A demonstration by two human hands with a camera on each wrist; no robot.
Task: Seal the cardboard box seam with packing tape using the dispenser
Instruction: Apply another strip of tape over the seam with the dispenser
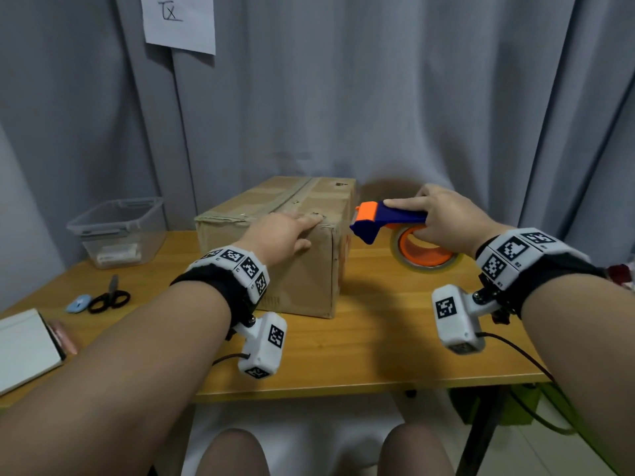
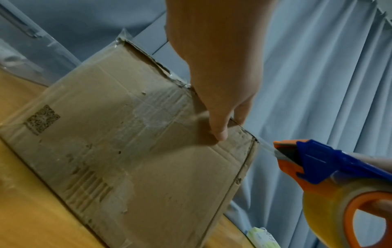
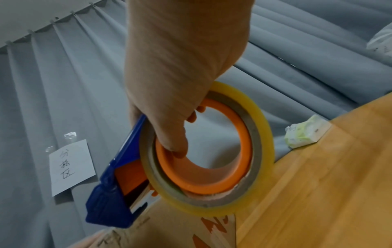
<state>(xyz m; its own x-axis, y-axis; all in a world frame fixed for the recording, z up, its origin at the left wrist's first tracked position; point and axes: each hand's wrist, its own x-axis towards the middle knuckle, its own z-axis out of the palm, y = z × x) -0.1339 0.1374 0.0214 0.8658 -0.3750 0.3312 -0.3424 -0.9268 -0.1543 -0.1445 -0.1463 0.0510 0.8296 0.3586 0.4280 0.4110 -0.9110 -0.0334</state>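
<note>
A worn cardboard box [image 1: 302,280] stands on the wooden table [image 1: 378,345], an old grey tape strip along its top seam [image 1: 295,197]. My left hand [image 1: 281,235] lies over the box's near right top corner, fingers flat on top and thumb [image 2: 218,132] pressing the front face [image 2: 127,142]. Just right of the box, my right hand [image 1: 443,218] grips the blue and orange tape dispenser [image 1: 381,218], fingers through the core of the yellowish tape roll [image 3: 263,134]. The dispenser's mouth [image 2: 284,156] sits close to that corner; a short clear strip seems to bridge them.
A clear plastic bin [image 1: 120,228] stands at the table's back left. Black scissors [image 1: 110,298], a small blue object [image 1: 79,303] and a white notebook [image 1: 24,348] lie at the left. A tissue pack [image 3: 305,132] sits by the far right edge. Grey curtains hang close behind.
</note>
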